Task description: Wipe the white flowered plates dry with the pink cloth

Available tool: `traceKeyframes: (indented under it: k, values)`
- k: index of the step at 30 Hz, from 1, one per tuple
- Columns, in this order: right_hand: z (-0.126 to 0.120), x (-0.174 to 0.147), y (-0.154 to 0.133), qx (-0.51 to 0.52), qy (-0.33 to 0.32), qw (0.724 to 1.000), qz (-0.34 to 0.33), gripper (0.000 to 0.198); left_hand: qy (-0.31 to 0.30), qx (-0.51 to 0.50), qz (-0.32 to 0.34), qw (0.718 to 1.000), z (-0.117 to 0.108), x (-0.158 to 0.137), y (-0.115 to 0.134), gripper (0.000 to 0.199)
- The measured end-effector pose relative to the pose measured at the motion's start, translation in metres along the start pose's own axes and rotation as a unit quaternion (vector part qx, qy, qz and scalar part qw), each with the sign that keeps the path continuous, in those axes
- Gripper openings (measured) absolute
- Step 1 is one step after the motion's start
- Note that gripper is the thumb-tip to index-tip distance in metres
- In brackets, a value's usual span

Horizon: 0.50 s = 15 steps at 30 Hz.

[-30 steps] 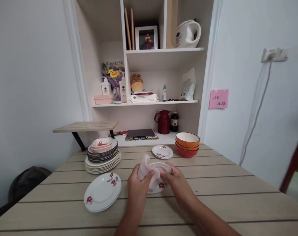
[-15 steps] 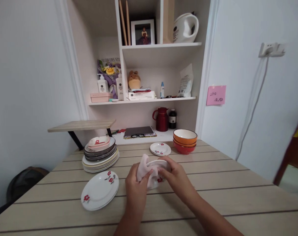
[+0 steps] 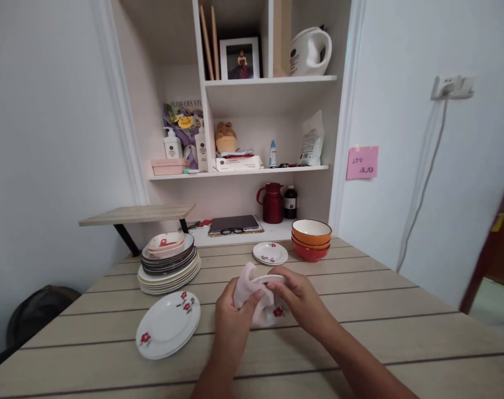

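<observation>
Above the middle of the table, my left hand (image 3: 234, 316) is closed on a pale pink cloth (image 3: 246, 285), pressing it against a small white plate (image 3: 286, 311) with a red flower. The fingers of my right hand (image 3: 296, 296) pinch the plate's upper right rim. Part of the plate is hidden by the cloth and fingers. Left of my hands lie two larger white plates (image 3: 164, 327) with red flowers, one on the other. Behind my hands, small flowered plates (image 3: 270, 253) are stacked near orange and red bowls (image 3: 311, 241).
A tall stack of plates (image 3: 169, 269), topped by small pinkish dishes, stands at the left beside a raised wooden stand (image 3: 138, 214). At the table's back, a shelf holds a red jug (image 3: 272, 204), a dark bottle (image 3: 291, 203) and a laptop (image 3: 234, 224) with glasses.
The small plate has tilted, so its flower sits lower and further right between my hands. The cloth has shifted slightly with it. Both hands keep their hold.
</observation>
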State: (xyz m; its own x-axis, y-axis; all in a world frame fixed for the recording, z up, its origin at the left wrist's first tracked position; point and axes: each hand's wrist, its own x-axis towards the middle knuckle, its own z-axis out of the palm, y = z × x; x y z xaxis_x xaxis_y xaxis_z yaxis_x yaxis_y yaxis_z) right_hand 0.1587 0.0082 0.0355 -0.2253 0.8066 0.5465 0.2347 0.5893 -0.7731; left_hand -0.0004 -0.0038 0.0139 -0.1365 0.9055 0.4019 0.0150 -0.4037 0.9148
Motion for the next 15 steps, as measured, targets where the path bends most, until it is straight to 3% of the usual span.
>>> traceKeyframes:
  k: [7,15]
  values:
    - [0.01,-0.003,0.002,0.148,0.056,0.985,0.066,0.026,0.0,-0.088,-0.054,0.995,-0.002,0.004,0.001,0.048]
    - [0.019,-0.003,0.001,0.336,0.101,0.926,0.137,0.029,0.016,-0.167,-0.112,0.98,0.002,-0.001,0.008,0.064]
